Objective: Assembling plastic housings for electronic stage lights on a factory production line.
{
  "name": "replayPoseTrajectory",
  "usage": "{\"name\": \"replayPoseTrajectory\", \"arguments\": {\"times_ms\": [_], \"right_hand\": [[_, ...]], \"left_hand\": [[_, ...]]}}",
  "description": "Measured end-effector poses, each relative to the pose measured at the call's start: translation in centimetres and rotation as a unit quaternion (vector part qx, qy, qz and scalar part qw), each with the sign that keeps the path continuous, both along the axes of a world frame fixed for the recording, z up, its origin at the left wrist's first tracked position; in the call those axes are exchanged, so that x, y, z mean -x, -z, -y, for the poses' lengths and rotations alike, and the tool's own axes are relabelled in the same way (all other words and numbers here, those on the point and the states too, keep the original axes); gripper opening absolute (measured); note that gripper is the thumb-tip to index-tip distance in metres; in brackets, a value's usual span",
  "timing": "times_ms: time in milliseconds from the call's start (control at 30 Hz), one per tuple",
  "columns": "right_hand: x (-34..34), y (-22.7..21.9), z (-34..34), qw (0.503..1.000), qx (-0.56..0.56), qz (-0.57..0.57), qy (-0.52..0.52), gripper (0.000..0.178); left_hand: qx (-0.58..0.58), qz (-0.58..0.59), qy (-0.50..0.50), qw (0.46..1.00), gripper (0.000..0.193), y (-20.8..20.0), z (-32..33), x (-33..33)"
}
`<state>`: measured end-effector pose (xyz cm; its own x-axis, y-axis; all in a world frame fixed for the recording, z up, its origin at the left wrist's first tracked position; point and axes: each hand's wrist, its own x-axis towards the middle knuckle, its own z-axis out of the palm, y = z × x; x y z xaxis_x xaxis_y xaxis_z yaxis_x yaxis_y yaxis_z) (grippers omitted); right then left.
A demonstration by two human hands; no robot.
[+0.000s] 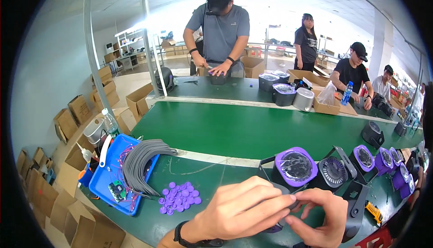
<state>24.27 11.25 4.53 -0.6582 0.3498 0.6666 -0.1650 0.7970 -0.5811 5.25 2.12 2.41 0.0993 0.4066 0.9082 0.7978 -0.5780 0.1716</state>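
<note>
Both my hands meet at the front of the green bench, pinching a small dark grey part (280, 187) whose shape is mostly covered by fingers. My left hand (246, 205) lies over it from the left, fingers curled together. From the right, my right hand (322, 214) closes thumb and forefinger at its edge. Just beyond them stands a purple-rimmed fan unit (311, 171) with clear film on its face. Beside it is a fan with a black round grille (333, 172). A black bracket (356, 207) sits right of my right hand.
Small purple caps (179, 197) lie piled left of my hands. A blue tray (101, 187) holds wires, a green circuit board and grey strips (142, 162). A yellow cutter (374, 212) and more purple fan units (363, 157) are at right. Co-workers sit and stand beyond the green belt (216, 128).
</note>
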Motion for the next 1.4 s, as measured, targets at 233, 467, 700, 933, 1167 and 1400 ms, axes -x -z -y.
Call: {"name": "replayPoseTrajectory", "arguments": {"times_ms": [233, 467, 700, 933, 1167, 1400], "right_hand": [[0.8, 0.2, -0.2, 0.999, -0.046, 0.011, -0.024, 0.055], [1.0, 0.4, -0.2, 0.998, -0.064, 0.017, -0.002, 0.052], [0.6, 0.1, -0.1, 0.997, -0.069, 0.025, 0.003, 0.052], [0.4, 0.1, -0.4, 0.997, -0.074, 0.027, 0.012, 0.051], [0.6, 0.4, -0.6, 0.996, -0.056, 0.049, 0.045, 0.045], [0.6, 0.7, -0.6, 0.996, -0.05, 0.065, 0.04, 0.051]], "left_hand": [[-0.004, 0.028, 0.02, 0.999, 0.031, 0.4, 0.0, 0.3], [-0.002, 0.027, 0.027, 0.999, 0.029, 0.3, 0.1, 0.1], [-0.006, 0.026, 0.034, 0.999, 0.028, 0.7, -0.1, 0.0], [0.024, 0.007, 0.021, 0.999, 0.033, 0.4, 0.1, 0.2], [0.092, 0.099, 0.033, 0.99, 0.036, 0.2, 0.1, -0.3], [0.054, 0.061, -0.034, 0.996, 0.028, 1.1, -0.5, -0.2]]}}
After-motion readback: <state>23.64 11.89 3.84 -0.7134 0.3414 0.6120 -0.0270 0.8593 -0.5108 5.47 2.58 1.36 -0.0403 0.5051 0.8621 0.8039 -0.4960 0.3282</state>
